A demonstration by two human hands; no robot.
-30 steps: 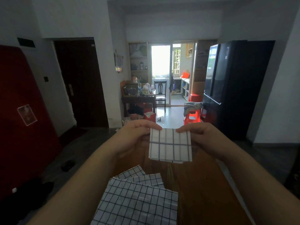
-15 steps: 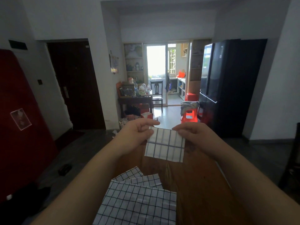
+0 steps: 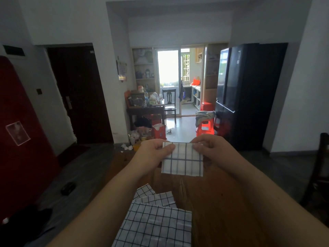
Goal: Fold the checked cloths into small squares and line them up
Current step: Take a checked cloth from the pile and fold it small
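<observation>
A small folded white cloth with blue checks [image 3: 182, 162] hangs in the air above the far part of the wooden table [image 3: 219, 202]. My left hand [image 3: 151, 154] pinches its top left corner and my right hand [image 3: 211, 150] pinches its top right corner. Nearer to me, a stack of white cloths with thin black checks [image 3: 154, 223] lies on the table's left side, under my left forearm. Two corners of lower cloths stick out at the stack's far edge.
The table's far edge lies just beyond my hands. A dark chair [image 3: 318, 172] stands at the right. A black fridge [image 3: 249, 95] and a red stool [image 3: 204, 128] are further back. A red panel [image 3: 21, 131] stands at the left.
The folded cloth has dropped slightly and hangs straighter between my hands. My left thumb now lies over its front corner. The view has tilted a little.
</observation>
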